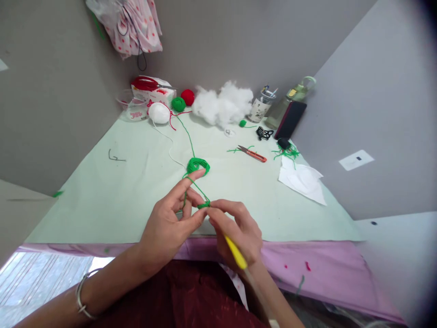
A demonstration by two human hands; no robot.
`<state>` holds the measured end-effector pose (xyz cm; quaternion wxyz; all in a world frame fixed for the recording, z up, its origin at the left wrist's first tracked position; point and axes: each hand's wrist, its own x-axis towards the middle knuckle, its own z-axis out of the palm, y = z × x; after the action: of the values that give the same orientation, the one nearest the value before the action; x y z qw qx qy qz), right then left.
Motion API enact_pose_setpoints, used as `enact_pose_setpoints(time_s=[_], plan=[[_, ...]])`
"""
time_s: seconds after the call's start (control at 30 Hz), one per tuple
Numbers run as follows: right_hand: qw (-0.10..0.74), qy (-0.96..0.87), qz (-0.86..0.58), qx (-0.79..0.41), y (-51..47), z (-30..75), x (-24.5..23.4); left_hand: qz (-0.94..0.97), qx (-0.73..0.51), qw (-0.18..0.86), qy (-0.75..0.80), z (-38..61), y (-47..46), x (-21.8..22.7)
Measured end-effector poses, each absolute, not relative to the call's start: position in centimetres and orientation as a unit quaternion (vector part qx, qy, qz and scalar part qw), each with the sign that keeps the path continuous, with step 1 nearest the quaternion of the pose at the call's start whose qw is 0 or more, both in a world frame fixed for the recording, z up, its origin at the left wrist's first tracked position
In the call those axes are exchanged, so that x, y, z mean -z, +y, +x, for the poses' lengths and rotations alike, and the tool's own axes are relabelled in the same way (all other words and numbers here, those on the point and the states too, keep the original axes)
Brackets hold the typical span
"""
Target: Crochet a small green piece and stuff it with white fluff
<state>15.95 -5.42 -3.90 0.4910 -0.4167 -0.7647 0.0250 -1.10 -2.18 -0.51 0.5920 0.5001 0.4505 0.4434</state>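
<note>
One left hand (172, 217) closed in a pinch on one small green yarn piece (202, 206), just nearer than the one green coil (205, 166); one strand (198, 186) over its index finger. One right hand (241, 230) closed around one yellow-handled tool (235, 252), tip hidden, fingers at the piece. Behind coil: three larger balls, i.e. one white ball (159, 113), one green ball (178, 104), one red ball (187, 97); one stuffing pile (221, 105). Right of coil: one orange snips (254, 155).

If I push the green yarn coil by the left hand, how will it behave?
The green yarn coil will probably flop and deform, since its loops look loose. It is likely light, being only thin yarn. Tugging it might roll the green ball, as a green strand runs between them.
</note>
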Motion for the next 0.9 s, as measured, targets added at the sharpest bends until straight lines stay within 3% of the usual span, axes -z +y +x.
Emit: enact_pose_setpoints(time_s=[0.1,0.2,0.3,0.4,0.53,0.67,0.77,0.9], plan=[[0.512,-0.743,-0.432,0.0,-5.5,15.7,4.4,0.374,-0.413,0.739,0.378,-1.3,-1.8,0.6],[0.6,-0.666,-0.426,-0.121,-5.1,15.6,4.0,0.294,-0.391,0.802,0.343,-1.6,-1.3,0.7],[0.662,-0.569,-0.404,-0.273,-4.3,15.3,3.2,0.309,-0.417,0.782,0.346,-1.6,-1.1,0.7],[0.656,-0.549,-0.397,-0.334,-3.9,15.0,3.0,0.356,-0.44,0.752,0.339,-1.1,-1.3,1.1],[0.621,-0.607,-0.442,-0.226,-4.4,14.8,3.9,0.387,-0.47,0.706,0.362,-0.4,-1.6,1.5],[0.584,-0.682,-0.432,-0.085,-5.0,15.2,4.6,0.298,-0.422,0.785,0.342,-0.5,-1.4,1.4],[0.639,-0.607,-0.442,-0.17,-4.7,15.4,4.0,0.251,-0.401,0.818,0.328,-0.9,-1.1,1.1],[0.677,-0.499,-0.406,-0.359,-3.9,15.2,3.5,0.302,-0.435,0.775,0.343,-1.0,-1.2,1.1]])
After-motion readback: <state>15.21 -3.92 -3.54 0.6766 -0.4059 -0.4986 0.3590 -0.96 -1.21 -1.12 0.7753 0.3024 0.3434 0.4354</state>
